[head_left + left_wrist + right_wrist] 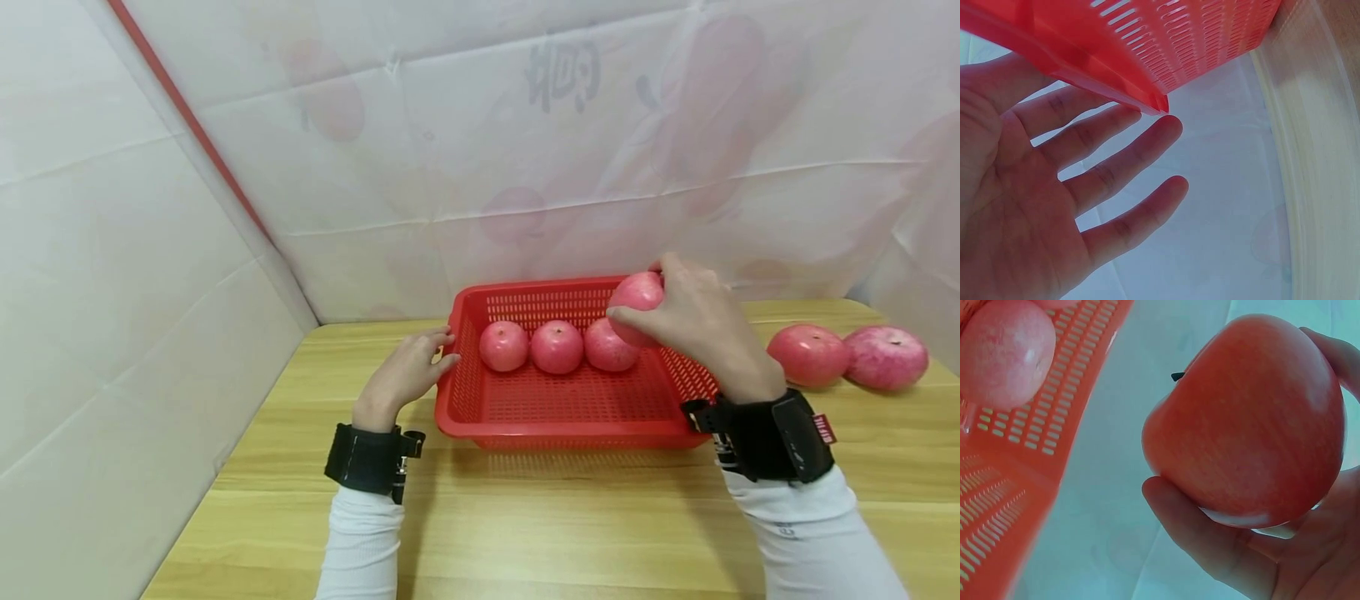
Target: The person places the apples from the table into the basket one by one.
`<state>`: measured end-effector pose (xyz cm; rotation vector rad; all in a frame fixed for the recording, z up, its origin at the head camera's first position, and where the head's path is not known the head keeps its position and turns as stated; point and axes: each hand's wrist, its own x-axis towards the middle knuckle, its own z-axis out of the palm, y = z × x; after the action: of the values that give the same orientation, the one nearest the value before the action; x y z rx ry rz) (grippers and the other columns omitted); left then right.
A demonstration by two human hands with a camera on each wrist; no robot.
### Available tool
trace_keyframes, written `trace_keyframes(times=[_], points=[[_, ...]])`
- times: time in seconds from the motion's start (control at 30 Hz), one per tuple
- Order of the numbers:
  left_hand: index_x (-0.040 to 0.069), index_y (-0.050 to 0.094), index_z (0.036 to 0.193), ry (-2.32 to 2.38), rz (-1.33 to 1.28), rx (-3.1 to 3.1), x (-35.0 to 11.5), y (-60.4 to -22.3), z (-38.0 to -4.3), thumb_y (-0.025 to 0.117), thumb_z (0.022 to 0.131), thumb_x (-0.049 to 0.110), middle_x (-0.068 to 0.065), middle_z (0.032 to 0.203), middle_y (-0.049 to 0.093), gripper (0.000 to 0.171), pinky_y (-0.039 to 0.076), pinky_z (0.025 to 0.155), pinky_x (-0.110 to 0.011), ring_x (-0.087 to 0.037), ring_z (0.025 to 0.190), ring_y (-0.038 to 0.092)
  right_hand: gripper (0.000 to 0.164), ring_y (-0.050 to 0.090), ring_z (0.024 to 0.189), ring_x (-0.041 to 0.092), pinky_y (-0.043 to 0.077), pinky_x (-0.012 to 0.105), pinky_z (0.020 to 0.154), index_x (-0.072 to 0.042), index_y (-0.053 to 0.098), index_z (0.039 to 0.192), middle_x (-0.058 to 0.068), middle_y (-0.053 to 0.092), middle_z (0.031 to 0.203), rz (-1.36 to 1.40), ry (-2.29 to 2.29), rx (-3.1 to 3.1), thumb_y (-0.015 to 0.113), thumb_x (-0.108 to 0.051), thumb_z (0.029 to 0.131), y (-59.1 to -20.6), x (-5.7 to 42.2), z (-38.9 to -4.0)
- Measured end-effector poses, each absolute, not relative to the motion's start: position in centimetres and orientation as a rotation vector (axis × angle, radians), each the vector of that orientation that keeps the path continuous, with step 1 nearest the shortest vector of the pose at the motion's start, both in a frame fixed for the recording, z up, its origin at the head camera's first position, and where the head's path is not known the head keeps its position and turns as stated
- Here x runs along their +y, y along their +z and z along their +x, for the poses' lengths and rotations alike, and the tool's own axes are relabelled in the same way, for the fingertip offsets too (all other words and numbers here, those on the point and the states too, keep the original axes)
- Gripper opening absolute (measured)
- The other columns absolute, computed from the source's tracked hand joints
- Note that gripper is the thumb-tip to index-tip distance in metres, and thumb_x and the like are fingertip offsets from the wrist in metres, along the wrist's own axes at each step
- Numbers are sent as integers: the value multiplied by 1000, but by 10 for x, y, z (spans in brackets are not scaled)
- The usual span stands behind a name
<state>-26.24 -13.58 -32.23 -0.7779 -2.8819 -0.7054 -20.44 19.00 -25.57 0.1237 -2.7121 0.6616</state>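
We mark the right hand point(701, 321) as pinching a red apple point(636, 293), thumb on the near side, fingers round the far side. The apple sits at the fingertips, left of the palm, stem end facing away from the palm in the right wrist view. Roundish, so no clear long axis.

Key relation: the red basket point(570, 431) lies left of the right hand and partly toward the wearer, long side running across between both hands. In the head view the apple overlaps its far right corner; we can't tell how high it hangs. Three basket apples point(557, 347) sit in a row left of the right hand, the nearest one just past the thumb.

Left hand point(405, 371): fingers spread at the basket's left rim, thumb by the rim; firm contact, can't tell. It's well apart from the held apple; right is nearer.

Right of the right hand, we note a pink fruit point(810, 356) and a mottled fruit point(887, 358) on the table point(570, 525).
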Motion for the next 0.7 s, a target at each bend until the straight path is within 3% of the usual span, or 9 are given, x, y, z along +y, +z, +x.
trace_keyframes(times=[0.7], points=[[1,53,123,-728,-766,-2883,-136,-322,-263,60,86,17,-15,127,50,40,53,76,-35,-23,98,51,61,50,84,32,47,47,65,-4,45,102,18,53,94,234,646,-2739,65,-53,72,-258,170,-215]])
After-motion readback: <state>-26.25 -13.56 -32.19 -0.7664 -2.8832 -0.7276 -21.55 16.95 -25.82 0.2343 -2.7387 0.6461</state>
